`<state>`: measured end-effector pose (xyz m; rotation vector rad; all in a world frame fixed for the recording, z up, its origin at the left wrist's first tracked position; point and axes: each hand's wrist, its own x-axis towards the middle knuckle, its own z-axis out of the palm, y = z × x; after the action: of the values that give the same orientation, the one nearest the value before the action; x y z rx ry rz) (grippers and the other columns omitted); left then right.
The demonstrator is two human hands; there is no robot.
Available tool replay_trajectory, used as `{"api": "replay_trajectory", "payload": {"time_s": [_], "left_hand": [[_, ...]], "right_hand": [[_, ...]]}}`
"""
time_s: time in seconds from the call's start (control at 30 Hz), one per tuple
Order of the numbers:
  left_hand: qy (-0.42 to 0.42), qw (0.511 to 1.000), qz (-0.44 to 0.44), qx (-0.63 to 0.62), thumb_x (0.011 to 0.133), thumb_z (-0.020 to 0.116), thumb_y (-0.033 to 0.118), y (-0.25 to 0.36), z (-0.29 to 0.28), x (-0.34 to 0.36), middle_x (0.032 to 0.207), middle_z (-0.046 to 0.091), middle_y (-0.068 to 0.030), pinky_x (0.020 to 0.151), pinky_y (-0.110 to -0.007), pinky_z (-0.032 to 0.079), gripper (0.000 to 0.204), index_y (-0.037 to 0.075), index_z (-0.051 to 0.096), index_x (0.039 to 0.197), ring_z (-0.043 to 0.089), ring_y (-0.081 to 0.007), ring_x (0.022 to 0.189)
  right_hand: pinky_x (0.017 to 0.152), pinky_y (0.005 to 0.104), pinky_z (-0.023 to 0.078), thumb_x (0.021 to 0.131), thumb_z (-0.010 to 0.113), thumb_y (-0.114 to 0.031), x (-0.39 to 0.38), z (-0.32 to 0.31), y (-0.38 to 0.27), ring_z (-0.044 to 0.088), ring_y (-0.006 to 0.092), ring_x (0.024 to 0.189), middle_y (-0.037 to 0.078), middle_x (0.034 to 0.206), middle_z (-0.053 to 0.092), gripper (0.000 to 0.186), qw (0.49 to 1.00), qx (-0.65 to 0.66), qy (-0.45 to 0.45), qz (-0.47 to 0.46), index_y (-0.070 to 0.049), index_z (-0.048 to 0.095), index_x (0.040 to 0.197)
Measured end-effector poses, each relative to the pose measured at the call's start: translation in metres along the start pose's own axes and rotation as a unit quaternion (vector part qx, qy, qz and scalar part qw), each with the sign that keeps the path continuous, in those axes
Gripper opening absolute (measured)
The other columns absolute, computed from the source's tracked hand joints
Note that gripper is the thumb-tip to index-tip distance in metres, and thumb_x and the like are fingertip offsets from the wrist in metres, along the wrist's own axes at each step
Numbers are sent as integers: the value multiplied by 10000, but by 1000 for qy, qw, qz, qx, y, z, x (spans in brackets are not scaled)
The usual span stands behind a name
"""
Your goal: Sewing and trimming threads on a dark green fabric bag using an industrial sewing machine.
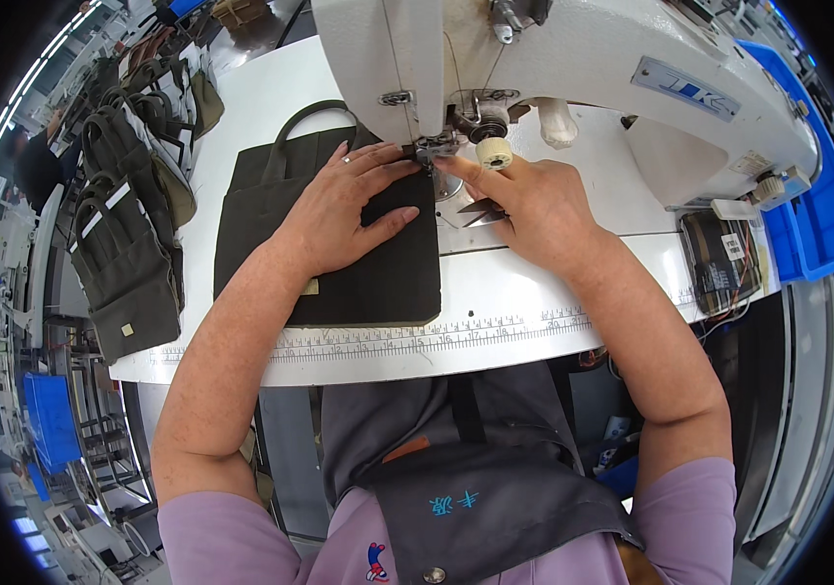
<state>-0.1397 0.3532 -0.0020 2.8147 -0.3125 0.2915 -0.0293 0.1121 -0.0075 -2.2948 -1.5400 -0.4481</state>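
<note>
A dark olive fabric bag (393,283) with a looped handle (285,136) lies on the white sewing table. Its upper right edge sits under the needle area of a white sewing machine (583,54). My left hand (339,210) rests flat on the bag, fingers stretched toward the presser foot (434,148) and the thumb apart. On the other side, my right hand (549,210) has small scissors (480,212) tucked in it, the blades poking out to the left. Its index finger reaches to the bag's edge beside the presser foot. The needle tip is too small to make out.
Several similar dark bags (129,263) are piled along the table's left edge. A printed ruler strip (417,336) runs along the front edge. At the right are a dark box with wires (719,258) and a blue bin (807,229). The machine arm overhangs the work area.
</note>
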Motion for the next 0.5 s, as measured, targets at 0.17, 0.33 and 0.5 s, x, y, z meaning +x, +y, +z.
{"api": "replay_trajectory", "payload": {"time_s": [0.17,0.33,0.5], "left_hand": [[9,1000,6,-3,958,663,356,0,2,1,1431,564,-188,1233,-546,254,515,77,600,1386,460,-365,1405],[23,1000,-11,2,962,658,356,7,7,-1,1442,555,-187,1225,-566,256,518,76,591,1393,451,-359,1413],[17,1000,-22,-2,967,651,359,8,5,-2,1446,552,-182,1224,-567,257,514,72,590,1389,445,-355,1419]], "right_hand": [[651,399,544,762,758,-167,-1,2,-1,690,241,759,36,907,624,457,998,-30,-50,9,-191,713,1216],[670,405,544,768,760,-168,-2,3,4,693,246,775,35,913,638,431,999,5,-51,6,-173,712,1197],[673,409,543,784,747,-155,-2,3,4,694,255,783,37,915,650,370,999,26,-33,4,-150,718,1153]]}}
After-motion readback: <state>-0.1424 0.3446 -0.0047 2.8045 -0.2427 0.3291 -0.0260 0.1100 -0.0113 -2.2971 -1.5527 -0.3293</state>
